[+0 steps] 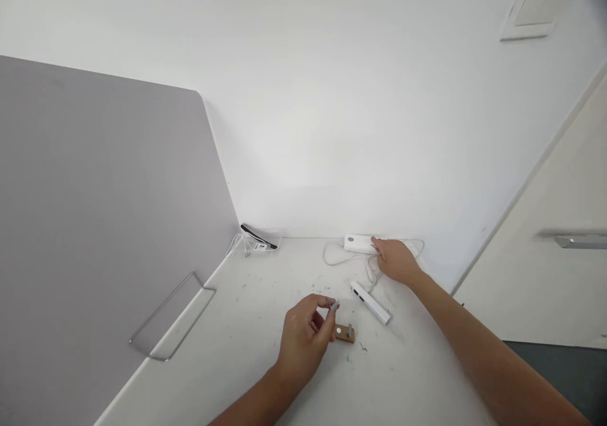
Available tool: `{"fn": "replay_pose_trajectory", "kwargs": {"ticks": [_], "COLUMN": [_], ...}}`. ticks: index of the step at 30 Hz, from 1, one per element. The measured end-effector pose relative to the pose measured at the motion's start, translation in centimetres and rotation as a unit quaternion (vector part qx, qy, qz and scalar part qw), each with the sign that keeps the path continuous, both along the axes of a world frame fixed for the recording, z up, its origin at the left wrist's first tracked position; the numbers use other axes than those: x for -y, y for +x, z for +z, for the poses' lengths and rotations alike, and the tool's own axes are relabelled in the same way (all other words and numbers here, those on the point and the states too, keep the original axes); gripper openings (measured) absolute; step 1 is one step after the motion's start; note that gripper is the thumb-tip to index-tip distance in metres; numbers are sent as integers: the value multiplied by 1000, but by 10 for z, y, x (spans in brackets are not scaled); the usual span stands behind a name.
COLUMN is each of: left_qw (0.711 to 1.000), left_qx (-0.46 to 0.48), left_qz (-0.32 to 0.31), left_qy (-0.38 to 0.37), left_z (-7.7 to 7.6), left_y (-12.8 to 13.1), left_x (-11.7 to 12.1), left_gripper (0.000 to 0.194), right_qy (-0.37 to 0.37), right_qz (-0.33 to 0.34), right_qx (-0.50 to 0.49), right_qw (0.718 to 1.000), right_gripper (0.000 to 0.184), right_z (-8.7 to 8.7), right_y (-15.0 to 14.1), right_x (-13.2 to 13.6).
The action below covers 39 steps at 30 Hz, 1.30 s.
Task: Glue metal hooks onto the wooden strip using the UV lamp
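My left hand is raised over the white tabletop, with thumb and index finger closed in a pinch. A small greyish tip shows between them, too small to name. Just right of that hand lies a small brown block with a white dot and a short grey metal piece on it. My right hand reaches to the back, its fingers closed at a long white box-shaped device with a round grey spot. Between the hands a slim white stick-like device with dark marks lies slantwise; a thin cable runs near it.
A clear tray with a black-edged item and a white cable stands in the back left corner. A grey panel rises at the left, with a metal wire frame at its foot. A white wall is behind; a handled cabinet door is right.
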<state>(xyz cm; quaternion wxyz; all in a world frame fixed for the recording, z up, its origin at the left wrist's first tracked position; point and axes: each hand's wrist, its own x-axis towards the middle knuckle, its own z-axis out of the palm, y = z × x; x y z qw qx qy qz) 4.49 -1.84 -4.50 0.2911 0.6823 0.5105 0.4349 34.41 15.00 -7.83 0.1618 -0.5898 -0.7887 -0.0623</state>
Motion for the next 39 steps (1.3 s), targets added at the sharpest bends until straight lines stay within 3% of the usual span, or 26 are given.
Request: {"fn": "replay_pose_trajectory", "kwargs": {"ticks": [7,11,16,19,23,33,39], "left_qw": [1000,1000,1000,1000,1000,1000,1000], "left_qx": [4,17,10,9,9,-3,-2], "left_qz": [2,-9,-17,-14,-12,-6,-2], "left_qy": [-5,-17,-14,-13,-16,-12,-11], "left_z": [2,1,1,2,2,5,2], "left_y": [1,1,1,0,0,1,0], "left_x": [0,0,0,-1,-1,0,-1], "left_gripper": [23,24,24,25,25,25,25], "right_qy": [11,23,26,25,13,4,-57], "right_qz": [7,20,28,20,-18,-104,-155], "right_qx": [-29,-41,-50,-52,-56,-89,-114], "right_qw": [999,999,998,998,998,991,980], "right_gripper": [42,21,38,36,31,40,41], "right_z": [5,5,7,8,10,11,10], "right_y": [-4,-6,-7,-8,-4,6,12], "right_x": [10,14,17,18,15,12,10]}}
